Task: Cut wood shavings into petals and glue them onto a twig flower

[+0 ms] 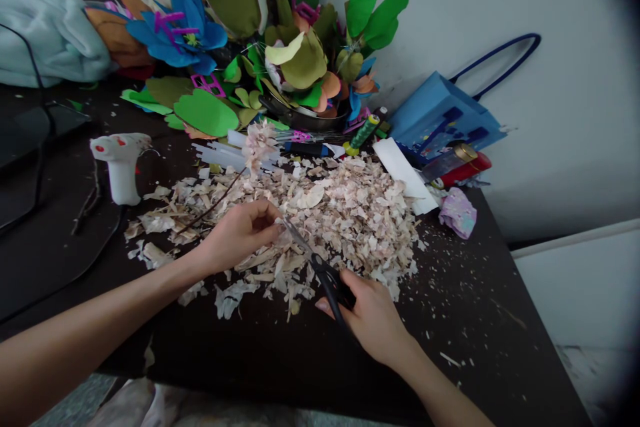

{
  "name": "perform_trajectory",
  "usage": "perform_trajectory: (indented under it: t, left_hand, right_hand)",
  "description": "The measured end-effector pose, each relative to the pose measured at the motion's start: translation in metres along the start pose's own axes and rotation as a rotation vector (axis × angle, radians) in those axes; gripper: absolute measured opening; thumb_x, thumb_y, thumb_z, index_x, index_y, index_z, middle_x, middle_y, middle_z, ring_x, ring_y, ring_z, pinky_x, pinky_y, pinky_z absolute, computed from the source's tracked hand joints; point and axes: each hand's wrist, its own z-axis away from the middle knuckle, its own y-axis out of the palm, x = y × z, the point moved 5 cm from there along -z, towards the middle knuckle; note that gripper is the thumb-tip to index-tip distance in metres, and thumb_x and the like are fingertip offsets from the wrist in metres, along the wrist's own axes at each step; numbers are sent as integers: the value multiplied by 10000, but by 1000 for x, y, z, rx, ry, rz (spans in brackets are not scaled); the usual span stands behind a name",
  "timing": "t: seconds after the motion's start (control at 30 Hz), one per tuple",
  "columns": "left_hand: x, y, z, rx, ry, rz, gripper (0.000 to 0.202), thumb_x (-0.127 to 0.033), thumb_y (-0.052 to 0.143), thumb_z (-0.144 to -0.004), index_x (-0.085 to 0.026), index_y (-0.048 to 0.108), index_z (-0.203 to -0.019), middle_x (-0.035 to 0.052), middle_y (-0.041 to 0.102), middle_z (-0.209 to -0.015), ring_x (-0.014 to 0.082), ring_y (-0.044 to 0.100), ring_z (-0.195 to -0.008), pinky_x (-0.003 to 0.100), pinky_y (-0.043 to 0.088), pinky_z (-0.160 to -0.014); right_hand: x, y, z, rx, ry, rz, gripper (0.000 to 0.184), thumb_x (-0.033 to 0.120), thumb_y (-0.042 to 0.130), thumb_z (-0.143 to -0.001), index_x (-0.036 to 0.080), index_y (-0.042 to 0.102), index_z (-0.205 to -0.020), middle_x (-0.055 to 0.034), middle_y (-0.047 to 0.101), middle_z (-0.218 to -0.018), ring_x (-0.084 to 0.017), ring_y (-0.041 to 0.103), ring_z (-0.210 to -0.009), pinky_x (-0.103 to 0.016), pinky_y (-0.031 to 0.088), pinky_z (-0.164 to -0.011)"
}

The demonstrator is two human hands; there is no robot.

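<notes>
Fingers [265, 219] of the left hand [237, 237] are pinched narrow beside the scissors [327, 283], the hold unclear; the right hand [373, 320] is closed on the handles. Cut shavings [320, 227] are heaped centre; a shaving flower [259, 147] is mounted above, at centre.

black scissors [330, 287], pink-speckled shavings [320, 213], blue flower [175, 23]

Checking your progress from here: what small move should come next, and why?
Probably ease the scissors, held in the right hand, slightly away from the left fingertips, since the blade tips sit right against them above the pile of pale wood shavings.
</notes>
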Motion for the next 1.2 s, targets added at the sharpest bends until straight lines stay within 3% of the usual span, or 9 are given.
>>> perform_trajectory:
  t: [0.4,0.87,1.07,1.2]
  left_hand:
    - [0,0,0,-1,2,18,163,-323,621,-832,-167,577,-843,5,611,-650,116,558,-574,240,444,-522]
    - [2,1,-3,114,-28,91,236,-404,638,-850,-174,589,-870,6,595,-690,126,549,-610,253,453,-563]
    - [2,3,-2,157,-33,102,204,-379,634,-854,-180,592,-873,1,592,-701,120,556,-617,252,481,-597]
    - [1,8,-1,207,-47,117,206,-384,627,-860,-180,605,-882,1,591,-708,122,557,-627,250,477,-600]
  right_hand:
    - [-4,-3,0,-87,-52,95,302,469,648,-827,209,522,-737,-6,643,-615,-202,630,-576,-254,329,-516]
    - [-8,-9,2,-191,-137,203,361,493,601,-854,220,457,-667,12,560,-508,-172,570,-453,-240,293,-462]
    - [-19,-8,-3,-81,-22,-131,283,420,634,-828,215,494,-693,-2,616,-612,-174,588,-566,-245,384,-518]
    - [-23,-4,-10,-60,38,-507,298,470,612,-843,204,520,-746,35,514,-572,-130,489,-475,-246,394,-474]
